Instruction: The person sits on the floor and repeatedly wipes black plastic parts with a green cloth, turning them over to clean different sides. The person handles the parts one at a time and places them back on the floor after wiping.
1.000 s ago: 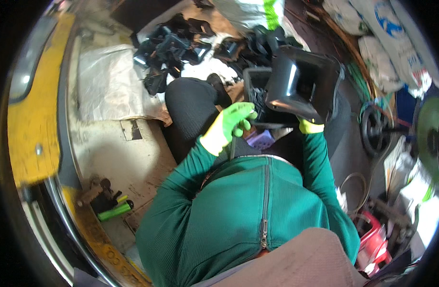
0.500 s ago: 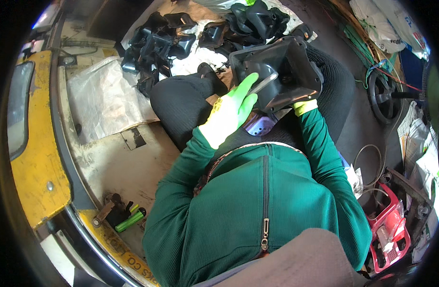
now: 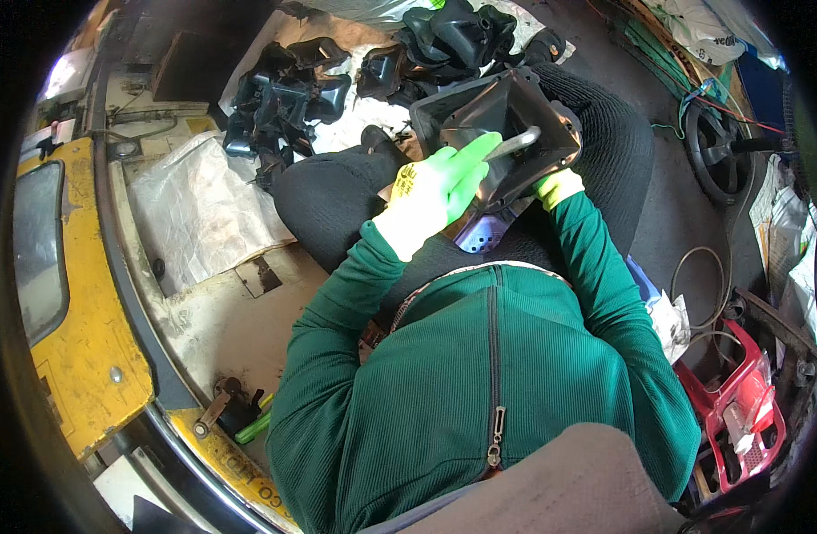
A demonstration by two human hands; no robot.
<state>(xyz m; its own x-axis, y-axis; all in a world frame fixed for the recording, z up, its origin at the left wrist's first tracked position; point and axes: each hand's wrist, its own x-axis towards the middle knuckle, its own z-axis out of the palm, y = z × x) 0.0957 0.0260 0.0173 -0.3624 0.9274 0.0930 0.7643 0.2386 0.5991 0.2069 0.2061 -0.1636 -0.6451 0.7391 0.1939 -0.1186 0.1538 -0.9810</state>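
Note:
A hollow black moulded plastic part point(image 3: 479, 105), square-mouthed with flared corners, rests tilted over my lap. My gloved left hand point(image 3: 437, 194) is closed around a slim grey tool point(image 3: 518, 141) with a slightly bent end, which lies across the part's opening. Exactly what kind of tool it is does not show. At the near right edge of the part, my gloved right hand point(image 3: 558, 187) grips it from below; most of its fingers are hidden. Under the part, a purple perforated plastic piece point(image 3: 479, 235) shows between my legs.
Similar black parts lie in a pile point(image 3: 288, 98) at the far left and another point(image 3: 453, 40) straight ahead, on pale sheeting. A yellow machine panel point(image 3: 88, 294) borders the left. On the right are a black handwheel point(image 3: 718, 156) and a red plastic frame point(image 3: 737, 400).
The tool's bent end has moved right and slightly up across the opening, with my left hand turning along. The black part appears a little further left in the view.

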